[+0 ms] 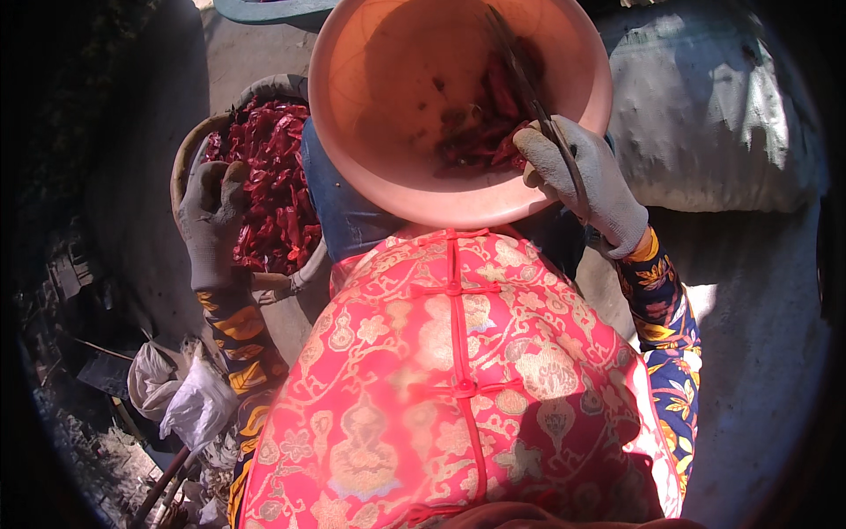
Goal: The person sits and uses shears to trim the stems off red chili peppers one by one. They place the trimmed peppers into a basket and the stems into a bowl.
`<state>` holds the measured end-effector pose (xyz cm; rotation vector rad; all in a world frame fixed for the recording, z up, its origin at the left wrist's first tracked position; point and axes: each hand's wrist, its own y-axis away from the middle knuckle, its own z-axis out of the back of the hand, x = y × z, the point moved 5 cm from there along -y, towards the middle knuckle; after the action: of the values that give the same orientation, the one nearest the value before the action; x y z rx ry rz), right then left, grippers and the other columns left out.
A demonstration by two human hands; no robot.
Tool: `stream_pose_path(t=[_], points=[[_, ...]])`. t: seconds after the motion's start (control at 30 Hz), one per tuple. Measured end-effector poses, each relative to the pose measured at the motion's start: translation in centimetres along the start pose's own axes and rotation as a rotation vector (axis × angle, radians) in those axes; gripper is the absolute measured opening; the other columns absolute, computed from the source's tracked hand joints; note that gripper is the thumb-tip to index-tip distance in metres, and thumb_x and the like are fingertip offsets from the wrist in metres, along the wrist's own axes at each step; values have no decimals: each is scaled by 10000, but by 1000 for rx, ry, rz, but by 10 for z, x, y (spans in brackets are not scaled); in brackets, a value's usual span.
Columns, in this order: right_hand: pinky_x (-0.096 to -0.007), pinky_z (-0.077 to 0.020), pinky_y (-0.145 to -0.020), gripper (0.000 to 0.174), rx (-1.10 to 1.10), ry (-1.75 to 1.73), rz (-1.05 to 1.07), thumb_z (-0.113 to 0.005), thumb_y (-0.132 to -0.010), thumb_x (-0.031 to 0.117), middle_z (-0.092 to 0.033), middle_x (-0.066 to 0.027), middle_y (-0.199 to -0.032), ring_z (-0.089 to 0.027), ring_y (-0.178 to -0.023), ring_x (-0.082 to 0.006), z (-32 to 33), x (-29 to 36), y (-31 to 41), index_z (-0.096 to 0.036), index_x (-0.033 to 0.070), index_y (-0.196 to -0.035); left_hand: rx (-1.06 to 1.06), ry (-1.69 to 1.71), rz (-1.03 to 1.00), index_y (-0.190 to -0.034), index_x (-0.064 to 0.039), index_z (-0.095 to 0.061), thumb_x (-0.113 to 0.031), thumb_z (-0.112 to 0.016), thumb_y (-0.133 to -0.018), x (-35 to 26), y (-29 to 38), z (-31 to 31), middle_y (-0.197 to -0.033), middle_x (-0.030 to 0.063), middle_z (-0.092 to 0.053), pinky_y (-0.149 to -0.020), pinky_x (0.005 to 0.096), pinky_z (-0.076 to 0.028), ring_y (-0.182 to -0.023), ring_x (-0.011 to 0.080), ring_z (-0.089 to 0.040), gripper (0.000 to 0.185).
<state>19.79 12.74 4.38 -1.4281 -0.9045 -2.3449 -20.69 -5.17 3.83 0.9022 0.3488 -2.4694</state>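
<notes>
My right hand (581,172), in a pale work glove, grips a long dark metal tool (522,73) that looks like tongs. The tool slants over an orange plastic basin (456,206) on my lap. Dark red dried chili peppers (486,135) lie in the basin's right side, close to my right fingertips. My left hand (213,211), also gloved, is at the left rim of a basket (182,155) heaped with cut red dried chilies (277,185). Its fingers are bent near the pile, and whether they hold a piece is hidden.
Large pale woven sacks (707,125) lie to the right. Part of a teal basin (274,10) shows at the top. White plastic bags (198,403) and sticks (158,486) lie at the lower left. A patterned red apron (456,370) covers my front.
</notes>
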Motion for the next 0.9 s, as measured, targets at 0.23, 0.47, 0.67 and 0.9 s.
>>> stream_pose_path(t=[0.23,0.47,0.67,0.9], points=[[-267,-507,-629,320,-89,65,212,-673,-1016,339,-657,-42,-750,-637,-688,-102,19,-21,5,-672,20,-1033,149,-58,-347,-1118,-51,-706,-194,-717,-976,-82,0,-37,-1157,116,-699,-862,367,-562,-991,268,-721,202],[-307,-541,-684,298,-115,-10,174,-719,-981,285,-714,-96,-824,-700,-730,-186,16,-27,13,-673,7,-1080,619,-441,-631,-1215,-95,-636,-196,-650,-934,-139,5,-209,-1126,171,-673,-811,468,-563,-987,395,-693,300],[-381,-545,-691,296,-193,110,378,-754,-943,262,-713,-175,-857,-729,-793,-339,0,-30,6,-660,33,-1106,612,-421,-629,-1179,-125,-664,-263,-656,-926,-123,-11,-236,-1127,173,-670,-827,489,-561,-980,401,-692,288],[-470,-520,-676,290,-168,249,440,-719,-947,291,-678,-198,-863,-673,-803,-432,-39,-9,-12,-617,56,-1083,440,-300,-615,-1177,-136,-692,-192,-687,-914,-144,-13,-184,-1228,149,-659,-823,461,-578,-999,370,-697,269]])
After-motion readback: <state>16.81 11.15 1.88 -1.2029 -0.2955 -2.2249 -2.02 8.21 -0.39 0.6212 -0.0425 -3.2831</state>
